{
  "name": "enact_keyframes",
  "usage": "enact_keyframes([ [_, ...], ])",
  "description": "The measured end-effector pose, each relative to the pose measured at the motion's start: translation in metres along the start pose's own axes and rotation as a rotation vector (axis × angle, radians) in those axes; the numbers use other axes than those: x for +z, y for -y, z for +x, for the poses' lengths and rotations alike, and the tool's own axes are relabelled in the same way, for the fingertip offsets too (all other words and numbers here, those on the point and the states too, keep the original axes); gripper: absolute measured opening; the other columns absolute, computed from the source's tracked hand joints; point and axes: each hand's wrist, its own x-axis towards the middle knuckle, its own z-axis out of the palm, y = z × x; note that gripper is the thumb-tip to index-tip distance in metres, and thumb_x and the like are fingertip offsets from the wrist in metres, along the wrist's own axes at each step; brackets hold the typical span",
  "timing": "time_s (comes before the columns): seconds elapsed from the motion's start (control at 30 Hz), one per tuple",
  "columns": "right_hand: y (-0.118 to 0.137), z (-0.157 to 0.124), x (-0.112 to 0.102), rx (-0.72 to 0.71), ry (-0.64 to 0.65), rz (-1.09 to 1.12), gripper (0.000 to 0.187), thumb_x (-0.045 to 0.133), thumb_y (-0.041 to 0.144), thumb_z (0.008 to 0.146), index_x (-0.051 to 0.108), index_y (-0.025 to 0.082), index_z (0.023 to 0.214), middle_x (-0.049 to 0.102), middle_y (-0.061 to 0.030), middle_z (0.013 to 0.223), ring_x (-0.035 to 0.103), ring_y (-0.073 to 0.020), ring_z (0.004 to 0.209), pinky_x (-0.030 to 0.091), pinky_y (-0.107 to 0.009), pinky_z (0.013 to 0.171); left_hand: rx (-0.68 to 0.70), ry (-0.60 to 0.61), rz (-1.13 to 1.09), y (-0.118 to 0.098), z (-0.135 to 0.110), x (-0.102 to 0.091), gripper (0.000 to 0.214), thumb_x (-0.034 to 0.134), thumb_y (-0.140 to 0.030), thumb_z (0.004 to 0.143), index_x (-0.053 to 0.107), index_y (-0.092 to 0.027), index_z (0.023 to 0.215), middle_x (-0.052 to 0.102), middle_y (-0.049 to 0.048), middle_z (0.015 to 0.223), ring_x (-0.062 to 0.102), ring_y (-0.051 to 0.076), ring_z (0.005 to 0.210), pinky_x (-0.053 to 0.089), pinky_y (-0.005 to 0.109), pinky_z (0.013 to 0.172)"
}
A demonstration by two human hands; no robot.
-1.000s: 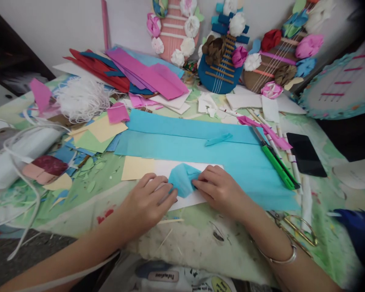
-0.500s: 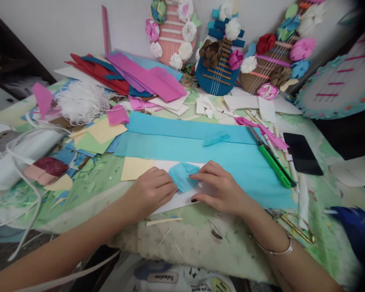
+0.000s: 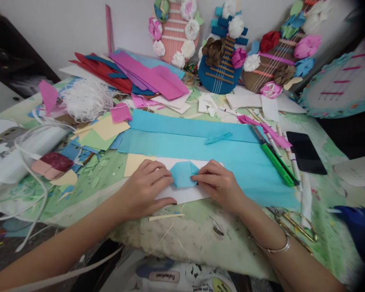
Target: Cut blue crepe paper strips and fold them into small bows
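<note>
A small piece of light blue crepe paper (image 3: 182, 174) lies folded on a white card strip (image 3: 185, 194) near the table's front edge. My left hand (image 3: 146, 188) pinches its left side with curled fingers. My right hand (image 3: 217, 184) presses its right side, fingers closed on the paper. Behind them a long sheet of the same blue crepe paper (image 3: 200, 142) stretches across the table, with a small twisted blue scrap (image 3: 218, 138) on it.
A green craft knife (image 3: 276, 162), a black phone (image 3: 305, 152) and scissors (image 3: 295, 227) lie to the right. Stacked coloured papers (image 3: 146, 75), white shredded strips (image 3: 86, 99) and paper scraps fill the left. Decorated paper guitars (image 3: 222, 56) lean on the back wall.
The blue piece has gone from a loose puffed shape to a flatter, rounded fold. Both hands shifted slightly and now pinch it from either side.
</note>
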Motion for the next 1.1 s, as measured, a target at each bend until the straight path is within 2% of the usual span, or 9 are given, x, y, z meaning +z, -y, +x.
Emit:
enact_keyframes([
  [0.13,-0.002,-0.001,0.001,0.057,0.021,0.058,0.017,0.058,0.013,0.088,0.072,0.020,0.089,0.070,-0.0055,0.079,0.055,-0.0177,0.077,0.049,-0.035,0.069,0.016,-0.073,0.106,-0.009,0.000,0.004,0.006,0.060,-0.015,0.086,0.063,-0.011,0.089,0.067,0.0103,0.086,0.056,0.025,0.089,0.047,0.041,0.077],
  [0.23,-0.005,-0.002,0.001,0.080,0.021,0.073,0.016,0.058,0.012,0.087,0.072,0.021,0.087,0.071,-0.0050,0.078,0.056,-0.0181,0.077,0.049,-0.035,0.070,0.053,-0.089,0.129,-0.010,0.000,0.007,0.008,0.056,-0.008,0.085,0.063,-0.011,0.087,0.068,0.0098,0.085,0.056,0.024,0.087,0.047,0.040,0.075],
  [0.37,-0.009,-0.004,0.000,0.067,0.025,0.049,0.015,0.060,0.011,0.086,0.071,0.020,0.085,0.071,-0.0049,0.078,0.056,-0.0182,0.076,0.048,-0.036,0.070,0.040,-0.074,0.102,-0.008,0.000,0.008,0.009,0.055,-0.007,0.086,0.063,-0.011,0.084,0.067,0.0097,0.083,0.056,0.023,0.086,0.047,0.038,0.074],
  [0.47,-0.009,-0.003,-0.002,0.060,0.040,0.021,0.014,0.060,0.011,0.086,0.071,0.019,0.083,0.069,-0.0053,0.077,0.055,-0.0182,0.077,0.047,-0.035,0.070,-0.025,-0.054,-0.006,-0.007,0.000,0.010,0.012,0.052,-0.008,0.087,0.062,-0.012,0.084,0.064,0.0084,0.082,0.054,0.020,0.084,0.047,0.038,0.077],
  [0.6,-0.008,-0.002,-0.004,0.145,0.090,0.049,0.011,0.062,0.012,0.085,0.071,0.019,0.084,0.066,-0.0053,0.078,0.054,-0.0179,0.078,0.046,-0.034,0.071,-0.181,-0.037,-0.183,-0.006,0.000,0.011,0.014,0.049,-0.009,0.089,0.062,-0.014,0.087,0.060,0.0081,0.085,0.052,0.019,0.084,0.047,0.034,0.076],
  [0.7,-0.006,-0.001,-0.005,0.230,0.119,0.077,0.008,0.063,0.015,0.085,0.070,0.019,0.084,0.065,-0.0043,0.078,0.054,-0.0172,0.077,0.045,-0.035,0.074,-0.267,0.018,-0.254,-0.007,0.001,0.010,0.010,0.051,-0.013,0.087,0.061,-0.015,0.087,0.059,0.0069,0.086,0.051,0.019,0.085,0.046,0.033,0.075],
  [0.87,-0.005,0.001,-0.004,0.321,0.152,0.077,0.009,0.061,0.013,0.085,0.067,0.018,0.079,0.064,-0.0031,0.076,0.054,-0.0164,0.076,0.042,-0.033,0.072,-0.355,0.096,-0.269,-0.007,0.004,0.010,0.010,0.050,-0.017,0.090,0.060,-0.017,0.088,0.059,0.0050,0.086,0.050,0.020,0.085,0.043,0.036,0.075],
  [1.1,-0.003,0.003,-0.004,0.364,0.163,0.061,0.010,0.062,0.014,0.084,0.062,0.018,0.075,0.061,-0.0021,0.073,0.053,-0.0160,0.074,0.040,-0.031,0.071,-0.397,0.059,-0.232,-0.015,0.001,0.014,0.012,0.048,-0.017,0.092,0.059,-0.018,0.086,0.058,0.0048,0.086,0.048,0.020,0.085,0.041,0.037,0.075],
])
